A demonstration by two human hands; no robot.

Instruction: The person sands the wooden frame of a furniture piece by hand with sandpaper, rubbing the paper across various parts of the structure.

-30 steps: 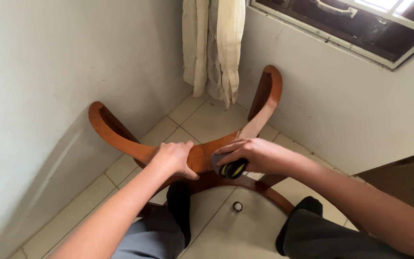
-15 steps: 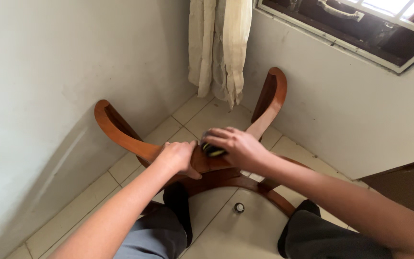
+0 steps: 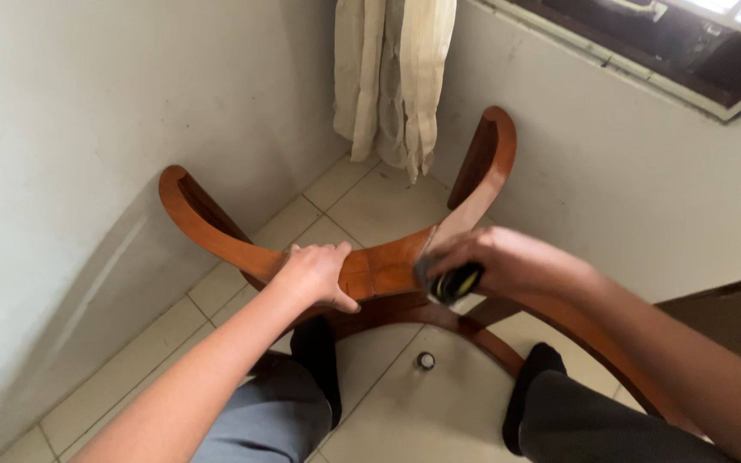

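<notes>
Head view looks down on a curved wooden chair frame (image 3: 370,270), glossy reddish-brown, lying low over a pale tiled floor (image 3: 370,201) in a room corner. The left hand (image 3: 315,274) is closed over the top edge of the frame's middle rail, fingers wrapped over it and thumb on the near side, bracing it. Just to the right along that same rail, the right hand (image 3: 495,261) is clenched around a small dark pad with a yellow stripe (image 3: 454,283), pressed against the rail; the hand is motion-blurred. A second ago this hand sat near the rail's centre, half a second ago it had slid left until it nearly touched the bracing hand, and now it is back to the right of the rail's centre, well clear of the left hand, so the pad looks to be travelling back and forth along the wood in a rubbing stroke, while the left hand has kept its grip in the same spot. Below the frame, between the person's two dark-socked feet, a small round cap-like object (image 3: 424,360) lies on the floor. Beyond the frame, a cream curtain (image 3: 396,77) hangs in the corner.
</notes>
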